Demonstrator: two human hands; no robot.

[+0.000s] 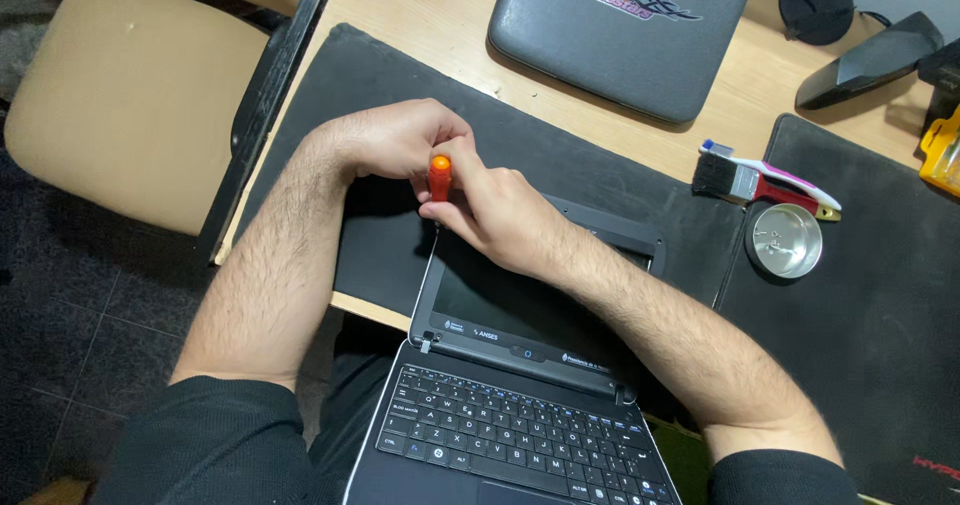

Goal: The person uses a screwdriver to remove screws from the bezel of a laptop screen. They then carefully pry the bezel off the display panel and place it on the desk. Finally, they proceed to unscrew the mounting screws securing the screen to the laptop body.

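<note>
A small black laptop (520, 405) lies opened flat, its screen (500, 300) resting on a black desk mat (380, 95) and its keyboard hanging toward me. An orange-handled screwdriver (440, 176) stands upright at the screen's top left corner. My right hand (497, 211) grips the handle. My left hand (400, 141) curls around the handle from the left, fingers touching it. The screwdriver's tip is hidden behind my hands.
A grey padded case (620, 35) lies at the back of the wooden desk. To the right sit a paintbrush (760, 180), a small round metal dish (786, 241) and a second black mat (870, 295). A beige chair (130, 95) stands at left.
</note>
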